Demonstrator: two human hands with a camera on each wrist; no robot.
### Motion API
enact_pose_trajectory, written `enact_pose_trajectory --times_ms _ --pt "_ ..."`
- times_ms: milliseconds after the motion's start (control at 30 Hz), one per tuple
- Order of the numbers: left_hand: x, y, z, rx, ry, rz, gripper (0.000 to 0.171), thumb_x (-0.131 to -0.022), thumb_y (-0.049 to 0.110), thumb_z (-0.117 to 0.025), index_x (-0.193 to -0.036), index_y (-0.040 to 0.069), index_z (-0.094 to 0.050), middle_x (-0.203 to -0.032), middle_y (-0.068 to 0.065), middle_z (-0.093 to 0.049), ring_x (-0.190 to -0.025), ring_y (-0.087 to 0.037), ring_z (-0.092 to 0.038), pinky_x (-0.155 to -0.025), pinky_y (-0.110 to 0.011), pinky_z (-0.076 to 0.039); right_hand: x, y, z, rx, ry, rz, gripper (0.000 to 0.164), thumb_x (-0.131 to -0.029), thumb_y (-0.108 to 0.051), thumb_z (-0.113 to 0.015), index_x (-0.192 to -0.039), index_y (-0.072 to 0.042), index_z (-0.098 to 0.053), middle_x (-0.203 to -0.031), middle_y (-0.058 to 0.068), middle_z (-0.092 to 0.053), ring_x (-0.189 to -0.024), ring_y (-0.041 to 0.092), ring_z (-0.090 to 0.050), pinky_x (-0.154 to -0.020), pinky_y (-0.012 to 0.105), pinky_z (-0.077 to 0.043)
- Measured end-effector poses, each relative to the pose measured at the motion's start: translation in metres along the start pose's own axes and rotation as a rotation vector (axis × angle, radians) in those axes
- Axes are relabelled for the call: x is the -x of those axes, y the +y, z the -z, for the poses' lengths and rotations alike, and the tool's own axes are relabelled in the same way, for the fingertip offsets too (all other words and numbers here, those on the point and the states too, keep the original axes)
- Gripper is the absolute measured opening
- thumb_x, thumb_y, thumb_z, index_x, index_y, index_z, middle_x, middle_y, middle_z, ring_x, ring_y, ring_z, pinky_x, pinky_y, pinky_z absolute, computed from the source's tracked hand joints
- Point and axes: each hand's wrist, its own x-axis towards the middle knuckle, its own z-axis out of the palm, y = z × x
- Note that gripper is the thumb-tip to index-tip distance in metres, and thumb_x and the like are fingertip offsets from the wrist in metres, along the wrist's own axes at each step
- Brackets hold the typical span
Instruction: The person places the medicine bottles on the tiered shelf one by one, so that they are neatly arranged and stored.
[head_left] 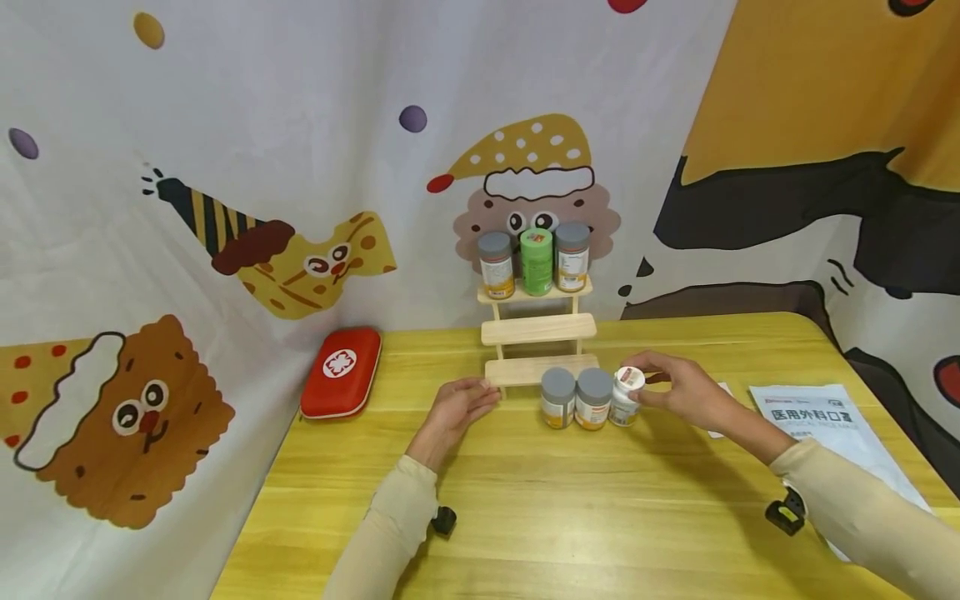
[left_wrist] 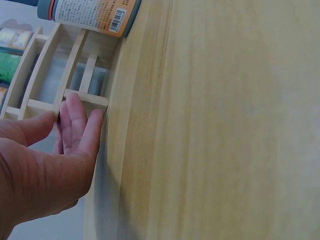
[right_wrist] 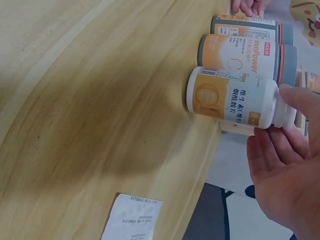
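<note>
My right hand point(head_left: 686, 390) pinches the white cap of a white pill bottle point(right_wrist: 227, 97) between thumb and fingers. The bottle stands upright at the right end of a row, beside two grey-capped supplement bottles point(head_left: 593, 398). A three-tier wooden stand point(head_left: 538, 329) is behind this row, and my left hand point(head_left: 459, 408) holds its lower left end. In the left wrist view, thumb and fingers are on either side of the stand's end point(left_wrist: 87, 100). On its top tier stand a green bottle point(head_left: 537, 262) and two more grey-capped bottles point(head_left: 573, 257), one on each side.
A red first-aid case point(head_left: 342, 372) lies at the table's back left. To the right is a surgical mask packet point(head_left: 832, 433), and a small printed paper slip point(right_wrist: 132, 217) lies near my right hand. A cartoon-patterned curtain point(head_left: 315, 158) hangs behind the table.
</note>
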Motion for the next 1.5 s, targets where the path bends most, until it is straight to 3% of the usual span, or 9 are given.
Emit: enact_pose_trajectory --times_ms 467,700,767,933,1033,1300,1500 --pt "0.0 0.002 -0.002 0.0 0.014 0.0 0.034 -0.108 0.012 -0.061 -0.136 -0.007 -0.06 -0.115 -0.015 -0.077 -0.107 -0.021 -0.077 -0.11 -0.043 -0.059 -0.008 -0.019 0.02 0.062 0.026 0.025 0.037 -0.096 -0.018 -0.08 -0.131 -0.011 -0.07 -0.124 0.008 -0.075 -0.116 0.031 -0.07 -0.095 0.048 -0.064" --pt "0.0 0.002 -0.001 -0.008 0.019 -0.004 0.034 -0.108 0.011 -0.062 -0.136 -0.007 -0.06 -0.117 -0.019 -0.077 -0.107 -0.022 -0.077 -0.11 -0.044 -0.059 -0.013 -0.037 0.034 0.083 0.035 0.023 0.04 -0.098 -0.021 -0.078 -0.135 -0.01 -0.068 -0.127 0.009 -0.074 -0.113 0.028 -0.069 -0.089 0.028 -0.063" --pt "0.001 0.002 0.0 -0.01 0.023 -0.001 0.034 -0.108 0.01 -0.062 -0.137 -0.007 -0.06 -0.118 -0.019 -0.077 -0.108 -0.023 -0.077 -0.111 -0.044 -0.059 -0.015 -0.041 0.037 0.085 0.041 0.034 0.04 -0.098 -0.02 -0.078 -0.135 -0.01 -0.068 -0.128 0.009 -0.073 -0.112 0.028 -0.069 -0.09 0.029 -0.063" --pt "0.001 0.001 0.0 -0.013 0.016 -0.004 0.034 -0.108 0.011 -0.061 -0.137 -0.007 -0.059 -0.122 -0.021 -0.075 -0.111 -0.025 -0.076 -0.111 -0.044 -0.059 -0.025 -0.048 0.04 0.102 0.071 0.088 0.041 -0.097 -0.014 -0.079 -0.136 -0.008 -0.068 -0.135 0.012 -0.071 -0.118 0.03 -0.067 -0.096 0.048 -0.062" --pt "0.001 0.001 0.001 -0.017 0.013 -0.001 0.034 -0.108 0.011 -0.061 -0.137 -0.007 -0.06 -0.124 -0.022 -0.074 -0.114 -0.027 -0.076 -0.111 -0.044 -0.059 -0.03 -0.051 0.04 0.102 0.073 0.109 0.043 -0.098 -0.014 -0.078 -0.138 -0.007 -0.066 -0.138 0.015 -0.069 -0.119 0.033 -0.068 -0.097 0.053 -0.061" --pt "0.002 0.002 0.002 -0.017 0.01 0.011 0.035 -0.109 0.012 -0.06 -0.139 -0.005 -0.059 -0.128 -0.022 -0.073 -0.115 -0.026 -0.075 -0.112 -0.044 -0.058 -0.044 -0.067 0.035 0.098 0.073 0.134 0.043 -0.097 -0.012 -0.078 -0.138 -0.006 -0.065 -0.137 0.012 -0.07 -0.124 0.032 -0.066 -0.098 0.053 -0.06" --pt "0.003 0.003 0.0 0.0 0.009 0.018 0.034 -0.109 0.011 -0.06 -0.139 -0.005 -0.06 -0.123 -0.018 -0.075 -0.11 -0.022 -0.077 -0.111 -0.042 -0.058 -0.056 -0.073 0.034 0.115 0.106 0.173 0.04 -0.096 -0.013 -0.08 -0.134 -0.01 -0.068 -0.124 0.007 -0.075 -0.112 0.025 -0.07 -0.093 0.042 -0.063"
